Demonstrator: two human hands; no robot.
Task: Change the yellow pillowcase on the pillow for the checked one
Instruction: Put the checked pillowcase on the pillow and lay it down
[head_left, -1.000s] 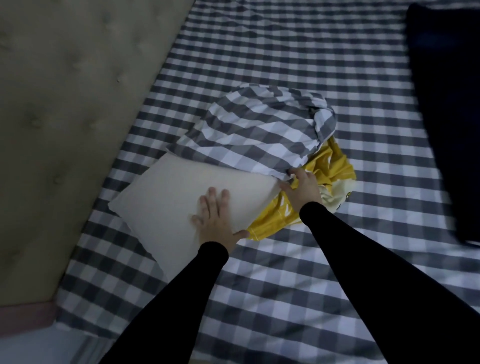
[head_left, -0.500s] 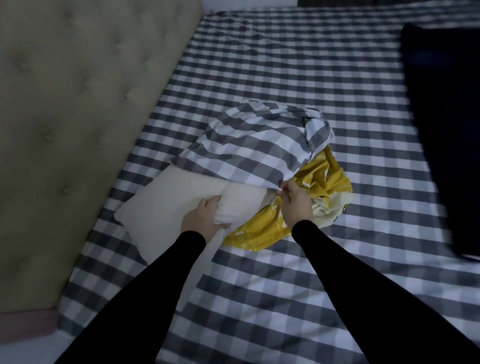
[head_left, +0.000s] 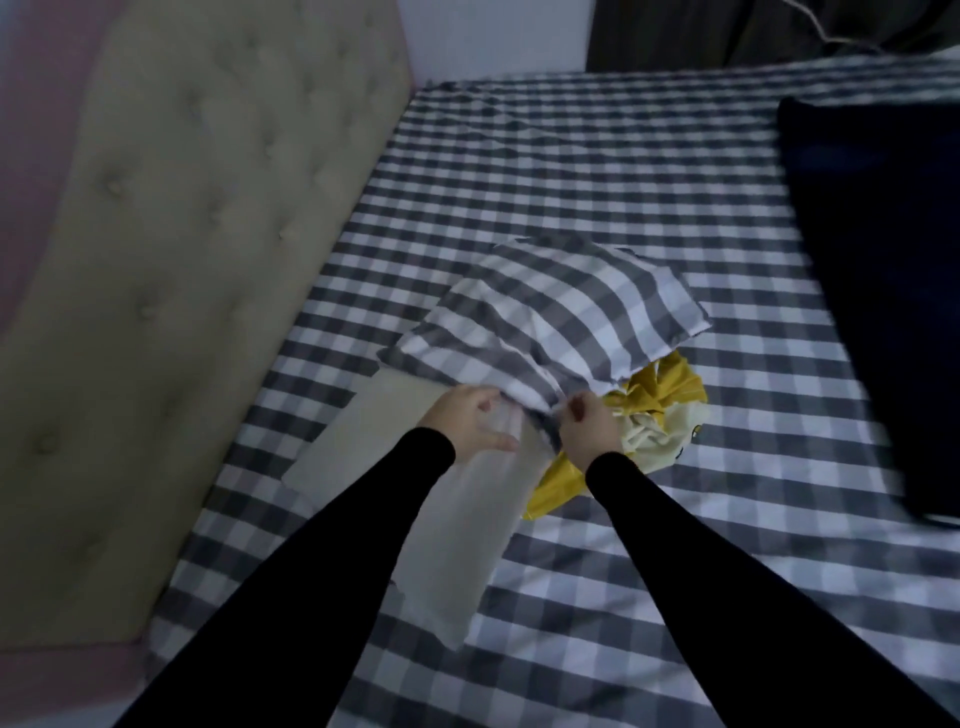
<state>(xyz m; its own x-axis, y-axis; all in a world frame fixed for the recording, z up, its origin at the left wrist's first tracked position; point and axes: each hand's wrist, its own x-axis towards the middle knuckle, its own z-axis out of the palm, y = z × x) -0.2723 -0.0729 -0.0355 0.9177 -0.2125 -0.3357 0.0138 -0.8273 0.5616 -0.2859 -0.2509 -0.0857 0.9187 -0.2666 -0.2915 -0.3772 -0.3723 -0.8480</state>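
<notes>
The bare white pillow (head_left: 415, 499) lies on the checked bed sheet (head_left: 597, 182) with its long axis running from the near left, by the tufted headboard (head_left: 182, 260), up toward the far right, where its far end sits inside the checked pillowcase (head_left: 561, 317). The case's open hem faces the person, and both hands are at it: the right hand (head_left: 589, 434) has its fingers curled tight, pinching the hem at the pillow's right edge, while the left hand (head_left: 467, 426) grips the hem just beside it, thumb out over the white fabric. The uncovered length of pillow stretches back under the left forearm, so the case likely has to be drawn along that axis toward the person. The yellow pillowcase (head_left: 660, 400) lies crumpled, touching the right hand's far side, already off
</notes>
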